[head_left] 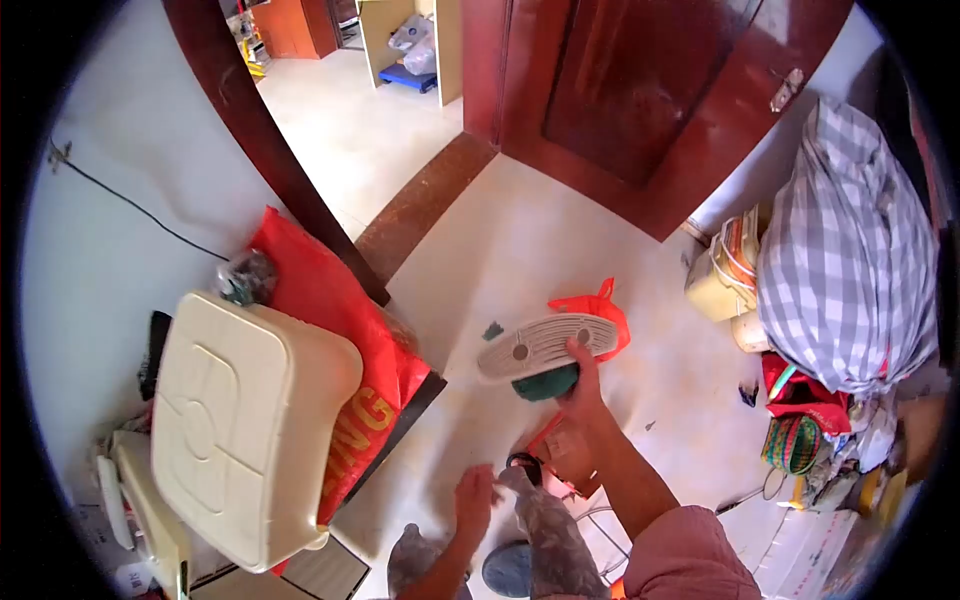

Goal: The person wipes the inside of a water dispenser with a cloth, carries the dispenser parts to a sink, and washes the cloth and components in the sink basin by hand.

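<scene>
My right hand point(585, 378) grips what looks like a slipper point(548, 345), its pale ribbed sole with two round marks turned up toward me. Dark green material point(546, 384) shows under the sole. Just behind it on the floor is a red plastic bag point(622, 325), partly covered. A small dark green piece point(493, 330) lies at the sole's far left. My left hand point(478, 497) hangs low near my knees, apart from the slipper; its fingers are blurred. An orange-red box-like thing point(568, 458) sits on the floor below my right wrist.
At left, a cream plastic bin point(225, 430) leans by a red bag with lettering point(365, 400). A dark red door point(640, 90) stands ajar beside a doorway. To the right are a checked cloth bundle point(850, 250), a yellowish bucket point(722, 285) and a woven basket point(792, 445).
</scene>
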The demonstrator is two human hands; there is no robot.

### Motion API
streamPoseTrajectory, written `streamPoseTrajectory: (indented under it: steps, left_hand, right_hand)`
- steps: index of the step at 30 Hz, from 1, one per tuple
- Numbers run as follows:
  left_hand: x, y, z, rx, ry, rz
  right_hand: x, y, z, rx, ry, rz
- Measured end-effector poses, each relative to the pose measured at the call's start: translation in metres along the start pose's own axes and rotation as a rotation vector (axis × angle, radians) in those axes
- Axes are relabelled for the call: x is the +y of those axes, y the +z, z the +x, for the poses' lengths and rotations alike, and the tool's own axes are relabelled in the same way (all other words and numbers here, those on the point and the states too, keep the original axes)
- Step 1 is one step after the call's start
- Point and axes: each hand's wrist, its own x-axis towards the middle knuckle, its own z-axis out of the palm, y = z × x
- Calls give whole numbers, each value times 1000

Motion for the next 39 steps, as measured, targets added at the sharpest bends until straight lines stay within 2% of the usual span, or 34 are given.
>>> streamPoseTrajectory:
  steps: [1, 3, 4, 6, 9, 10, 12, 14, 16, 18, 19, 21, 23, 24, 27, 28, 31, 33, 35, 36, 37, 39]
  left_hand:
    - [43, 12, 11, 18, -13, -161]
    - [149, 49, 10, 139, -195, -812]
    - [174, 62, 8, 120, -169, -783]
    - [214, 87, 14, 79, -111, -724]
    - [265, 118, 28, 26, -22, -652]
    - [302, 138, 11, 161, 32, -434]
    - [349, 176, -20, 178, 510, 64]
    - [345, 205, -22, -270, 808, 256]
    - [393, 218, -25, -310, 1196, 550]
    - [433, 221, -2, -206, 1371, 786]
    - [444, 216, 25, -88, 1360, 872]
    - [461, 210, 71, 156, 1191, 633]
    - [479, 208, 90, 191, 1128, 498]
    - [490, 206, 101, 209, 1097, 431]
    - [501, 209, 123, -65, 1462, 538]
    - [513, 205, 126, -71, 1453, 630]
    - [537, 168, 191, 36, 1145, 1000]
    - [588, 157, 230, 603, 973, 569]
    - [620, 155, 239, 737, 917, 401]
    - [636, 156, 245, 804, 892, 307]
    - [628, 163, 241, 706, 910, 350]
    - [621, 166, 231, 522, 1251, 506]
  right_hand:
    - [-12, 14, -6, -5, 62, 23]
    - [-56, 66, -57, -31, 253, 10]
    - [-83, 91, -84, -79, 357, 9]
    - [-131, 120, -108, -130, 432, -13]
    - [-180, 123, -105, -128, 279, 9]
    - [-181, 94, -76, -122, 181, 76]
    - [-192, 80, -50, -56, 65, 95]
    - [-216, 104, -47, -532, 271, 310]
    - [-214, 87, -13, -968, 713, 717]
    - [-220, 105, -10, -738, 511, 498]
    - [-218, 123, -7, -625, 410, 388]
    - [-216, 167, 6, -410, 201, 163]
    - [-222, 203, 22, -208, -14, -66]
    - [-237, 215, 26, -275, 106, -111]
    - [-264, 236, 96, -428, 269, -55]
    - [-281, 266, 90, -300, 216, -133]
    - [-266, 269, 169, -375, 119, -24]
    - [-263, 293, 193, -654, 160, 55]
    - [-253, 353, 176, -340, 25, -8]
    - [-258, 367, 185, -359, 117, 16]
    - [-262, 380, 195, -373, 209, 39]
    - [-277, 373, 241, -722, 721, 206]
